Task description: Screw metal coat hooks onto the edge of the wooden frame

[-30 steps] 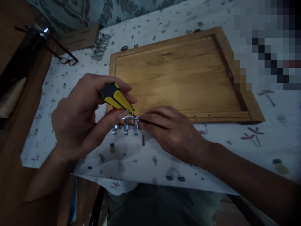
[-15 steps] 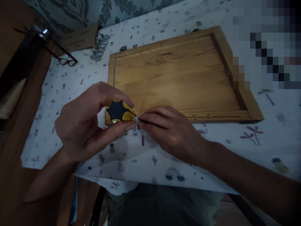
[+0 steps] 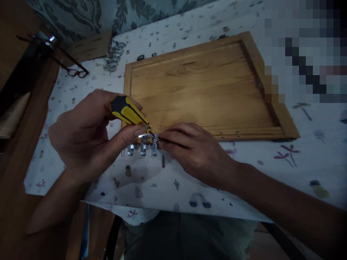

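Observation:
My left hand (image 3: 86, 137) is closed round a yellow and black screwdriver (image 3: 128, 112), its tip pointing down to the right at a small screw on a silver metal hook rack (image 3: 142, 147). The rack, with three hooks, sits at the near left corner of a wooden panel (image 3: 200, 86). My right hand (image 3: 195, 151) lies on the cloth beside the rack, its fingertips pinched at the screw where the screwdriver tip meets it.
A white patterned tablecloth (image 3: 168, 184) covers the table. Dark-framed glasses (image 3: 73, 70) lie at the far left, beside a pile of silver metal hardware (image 3: 112, 57) and a flat cardboard piece (image 3: 86, 47). A blurred-out area fills the top right.
My left hand tipped the screwdriver upright so its butt faced me, then leaned it back to the left, uncovering the three hooks. My right hand stayed pinched at the screw.

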{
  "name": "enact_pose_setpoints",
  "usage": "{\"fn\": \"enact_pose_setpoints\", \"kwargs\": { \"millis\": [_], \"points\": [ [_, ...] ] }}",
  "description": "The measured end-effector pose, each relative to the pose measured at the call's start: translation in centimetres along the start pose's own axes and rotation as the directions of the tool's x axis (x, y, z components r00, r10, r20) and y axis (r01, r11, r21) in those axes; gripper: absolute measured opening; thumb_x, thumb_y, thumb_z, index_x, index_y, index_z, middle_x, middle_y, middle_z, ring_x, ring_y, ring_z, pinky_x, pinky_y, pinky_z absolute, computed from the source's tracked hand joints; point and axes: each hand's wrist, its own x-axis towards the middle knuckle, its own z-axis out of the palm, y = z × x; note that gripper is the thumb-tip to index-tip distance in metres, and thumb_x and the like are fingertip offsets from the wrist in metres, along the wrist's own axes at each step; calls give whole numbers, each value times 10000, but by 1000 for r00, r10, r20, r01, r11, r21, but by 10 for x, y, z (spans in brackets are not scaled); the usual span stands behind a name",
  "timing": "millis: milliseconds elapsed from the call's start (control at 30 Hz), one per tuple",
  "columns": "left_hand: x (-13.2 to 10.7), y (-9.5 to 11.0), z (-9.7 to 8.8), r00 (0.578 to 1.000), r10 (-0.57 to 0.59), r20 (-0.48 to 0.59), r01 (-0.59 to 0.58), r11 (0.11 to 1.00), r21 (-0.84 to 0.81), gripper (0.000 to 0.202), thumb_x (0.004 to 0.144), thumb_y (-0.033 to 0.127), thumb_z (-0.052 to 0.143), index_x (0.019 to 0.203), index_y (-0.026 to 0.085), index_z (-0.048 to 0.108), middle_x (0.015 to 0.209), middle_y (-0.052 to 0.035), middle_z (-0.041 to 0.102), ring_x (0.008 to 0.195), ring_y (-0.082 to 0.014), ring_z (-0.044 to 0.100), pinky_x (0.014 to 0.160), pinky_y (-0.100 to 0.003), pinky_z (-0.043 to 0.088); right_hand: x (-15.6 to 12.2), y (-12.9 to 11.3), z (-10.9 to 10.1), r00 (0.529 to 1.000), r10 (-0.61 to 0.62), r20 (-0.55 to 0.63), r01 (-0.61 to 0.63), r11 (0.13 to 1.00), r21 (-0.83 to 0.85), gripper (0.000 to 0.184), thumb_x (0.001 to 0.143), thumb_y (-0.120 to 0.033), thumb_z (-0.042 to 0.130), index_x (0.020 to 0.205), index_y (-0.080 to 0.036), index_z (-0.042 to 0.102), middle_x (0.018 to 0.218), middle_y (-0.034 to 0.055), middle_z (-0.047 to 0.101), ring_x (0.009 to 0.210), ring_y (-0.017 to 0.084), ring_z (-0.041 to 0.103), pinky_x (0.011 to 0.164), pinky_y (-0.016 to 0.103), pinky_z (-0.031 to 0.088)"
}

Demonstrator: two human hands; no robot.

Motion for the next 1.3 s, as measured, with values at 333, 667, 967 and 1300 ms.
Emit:
{"fn": "enact_pose_setpoints", "kwargs": {
  "millis": [333, 667, 967, 1300],
  "points": [
    [0, -7, -11, 977, 65, 202, -62, 998, -24, 361, 866, 221, 670, 1220, 286, 636, 1077, 59, 726, 907, -146, 707, 781, -268, 602, 1, 0, -1, 1000, 6, 15, -6, 1000, -20, 198, 961, -134, 513, 1013, -104, 702, 1090, 93, 728, 987, 244, 591, 788, 388, 504],
    [-2, -8, -6, 981, 4, 194, 17, 994, -106, 386, 873, 203, 641, 1233, 342, 631, 1061, 51, 723, 942, -183, 707, 827, -334, 612, 0, 1, -1, 1000, -5, 5, 5, 1000, -4, 197, 954, -116, 513, 1026, -87, 695, 1092, 100, 725, 993, 251, 598, 781, 396, 517],
    [-9, -2, 1, 988, -134, -73, 116, 970, -212, 246, 836, 240, 693, 1080, 267, 714, 971, -21, 713, 845, -200, 707, 711, -351, 618, 1, 0, -3, 999, 2, 46, -3, 1000, 15, 220, 966, -116, 482, 1019, -95, 695, 1110, 111, 721, 1000, 251, 597, 795, 412, 534],
    [-5, -7, 0, 999, -47, -8, 45, 986, -163, 188, 794, 237, 754, 980, 222, 732, 901, -34, 723, 802, -177, 692, 676, -311, 607, 1, 1, -5, 999, 7, 52, -7, 1000, 11, 214, 961, -111, 485, 1023, -103, 690, 1123, 107, 720, 1009, 251, 593, 828, 412, 537]
  ]
}}
